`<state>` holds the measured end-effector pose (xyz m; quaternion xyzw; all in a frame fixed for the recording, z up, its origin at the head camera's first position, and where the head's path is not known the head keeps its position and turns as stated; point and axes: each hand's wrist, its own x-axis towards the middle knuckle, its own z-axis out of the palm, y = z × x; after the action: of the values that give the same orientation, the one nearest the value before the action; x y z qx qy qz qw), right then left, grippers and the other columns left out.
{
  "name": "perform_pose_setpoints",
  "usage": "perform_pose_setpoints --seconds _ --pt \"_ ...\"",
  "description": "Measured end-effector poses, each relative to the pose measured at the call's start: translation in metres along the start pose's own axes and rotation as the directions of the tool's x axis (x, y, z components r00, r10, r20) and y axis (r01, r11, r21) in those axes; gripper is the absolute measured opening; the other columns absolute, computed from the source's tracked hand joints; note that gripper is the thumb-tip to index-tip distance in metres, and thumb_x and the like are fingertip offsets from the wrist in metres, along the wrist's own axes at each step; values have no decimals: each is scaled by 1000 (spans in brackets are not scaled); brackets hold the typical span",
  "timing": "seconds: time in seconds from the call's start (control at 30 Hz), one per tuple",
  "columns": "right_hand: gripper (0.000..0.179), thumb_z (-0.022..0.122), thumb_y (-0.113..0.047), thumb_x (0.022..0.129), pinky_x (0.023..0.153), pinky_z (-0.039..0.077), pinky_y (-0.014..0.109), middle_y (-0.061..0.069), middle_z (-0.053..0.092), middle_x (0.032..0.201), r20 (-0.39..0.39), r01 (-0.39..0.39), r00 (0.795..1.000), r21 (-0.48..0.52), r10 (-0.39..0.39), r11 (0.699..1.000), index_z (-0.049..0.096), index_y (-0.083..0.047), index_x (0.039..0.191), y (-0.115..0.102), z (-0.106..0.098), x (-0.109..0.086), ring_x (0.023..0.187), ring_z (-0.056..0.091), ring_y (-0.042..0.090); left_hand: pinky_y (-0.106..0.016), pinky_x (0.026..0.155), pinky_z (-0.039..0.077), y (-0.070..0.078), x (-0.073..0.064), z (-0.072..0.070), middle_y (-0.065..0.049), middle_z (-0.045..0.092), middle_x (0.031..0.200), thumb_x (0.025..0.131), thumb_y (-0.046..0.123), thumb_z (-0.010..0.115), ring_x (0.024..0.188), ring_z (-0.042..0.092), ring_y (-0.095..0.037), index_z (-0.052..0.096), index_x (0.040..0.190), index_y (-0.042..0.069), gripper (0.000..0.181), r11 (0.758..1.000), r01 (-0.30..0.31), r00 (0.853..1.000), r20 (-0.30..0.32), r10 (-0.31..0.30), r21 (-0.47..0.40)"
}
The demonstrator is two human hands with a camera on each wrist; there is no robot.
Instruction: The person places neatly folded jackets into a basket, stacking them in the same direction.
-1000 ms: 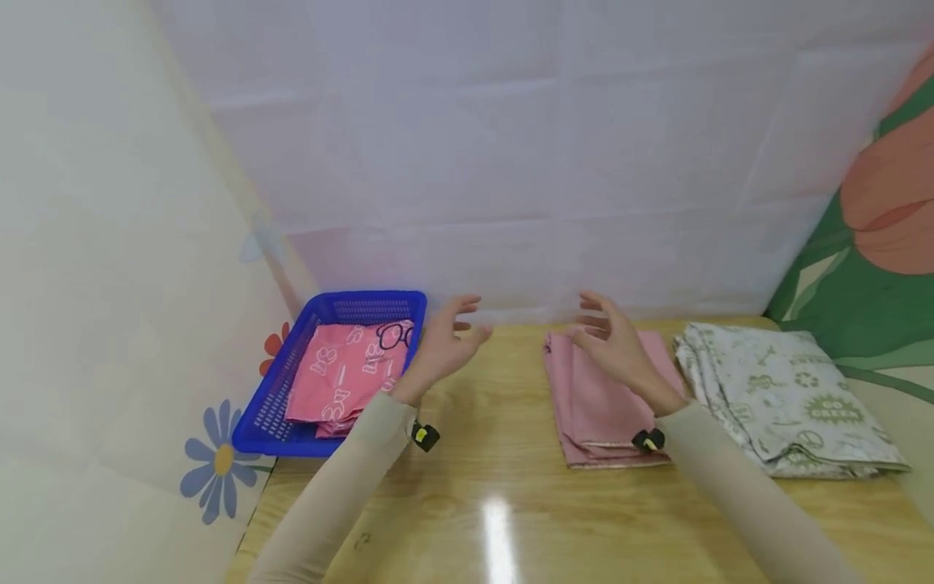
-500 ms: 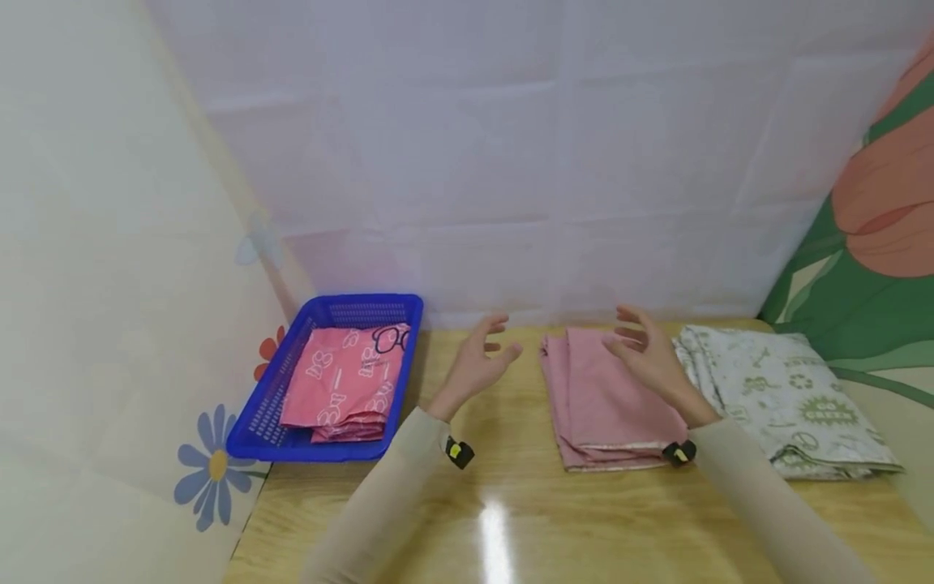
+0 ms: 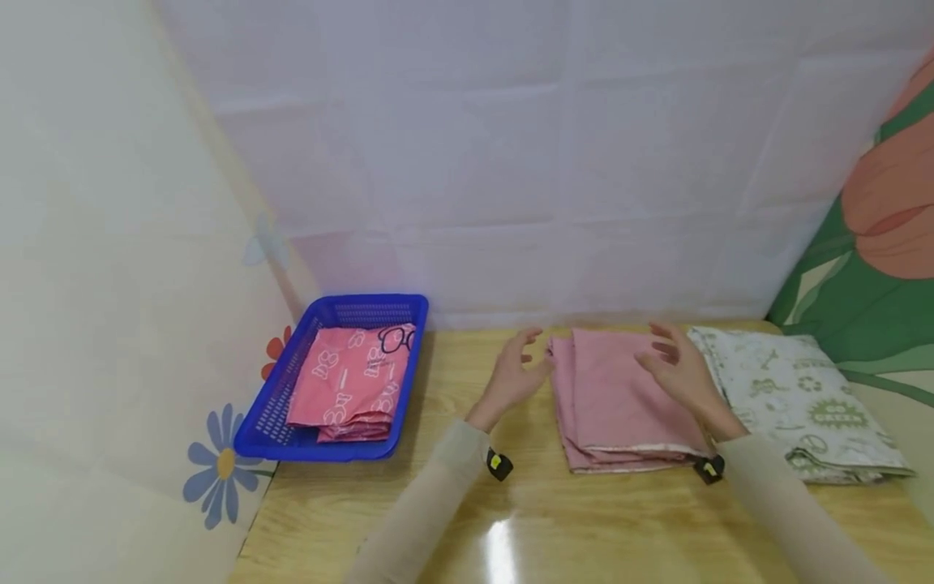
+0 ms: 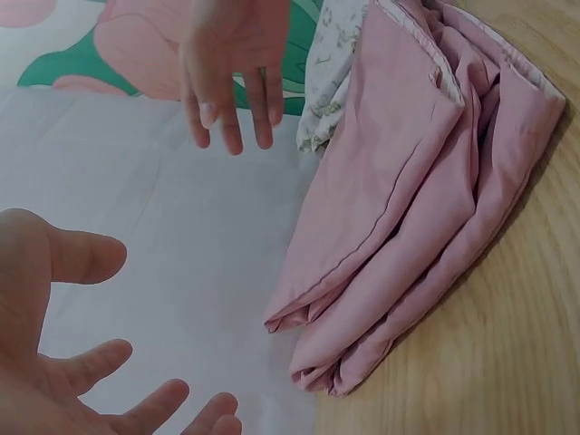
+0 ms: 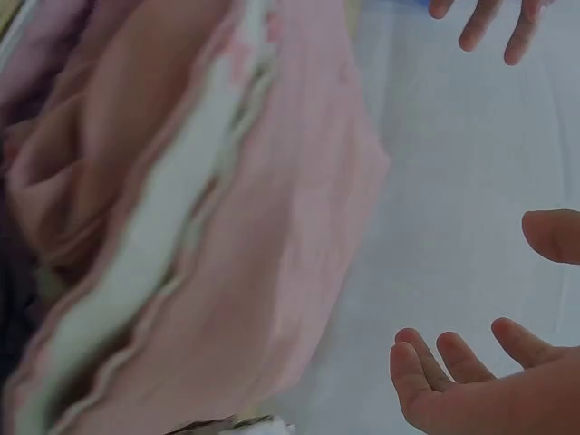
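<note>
Left hand: fingers relaxed, holding nothing; near the left edge of the pink cloth
Right hand: fingers loosely bent, also holding nothing; over the right part of this cloth in the head view
Pink cloth: folded on the desk, beside the white-green cloth
Good grip: probably fingers under both sides, all layers pinched together; otherwise the lower folds may slip loose

On the white cloth we make out a green burst with blurred lettering that looks like GO GREEN, a recycling sign and a peace sign; on the printed pink cloth, we find small dark lettering too tiny to read
</note>
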<state>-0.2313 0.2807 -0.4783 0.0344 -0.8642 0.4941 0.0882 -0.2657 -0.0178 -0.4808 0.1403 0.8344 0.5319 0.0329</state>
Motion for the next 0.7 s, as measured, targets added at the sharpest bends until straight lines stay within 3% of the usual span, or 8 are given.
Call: perform_pose_setpoints --seconds 0.27,0.5,0.7 --pt "74 70 -22 104 117 36 74 37 36 163 9 21 1000 -69 -20 997 33 7 161 21 -2 -10 142 40 62 -61 110 51 -3 7 28 -22 47 160 99 28 74 140 53 -46 45 160 15 69 1000 22 999 47 -22 11" --pt "70 72 -14 101 114 38 75 41 37 158 -29 68 997 -133 -73 989 38 11 157 39 1 -11 138 42 65 -65 121 38 -1 4 47 -23 41 165 96 26 77 151 42 -42 46 160 11 72 999 38 998 40 -39 26" --pt "75 70 -20 101 117 33 76 43 34 159 22 -10 1000 -222 15 975 34 11 159 49 1 -14 145 36 63 -68 121 37 -6 -4 61 -24 32 169 98 31 76 152 38 -47 42 164 18 76 993 113 993 44 -114 30"
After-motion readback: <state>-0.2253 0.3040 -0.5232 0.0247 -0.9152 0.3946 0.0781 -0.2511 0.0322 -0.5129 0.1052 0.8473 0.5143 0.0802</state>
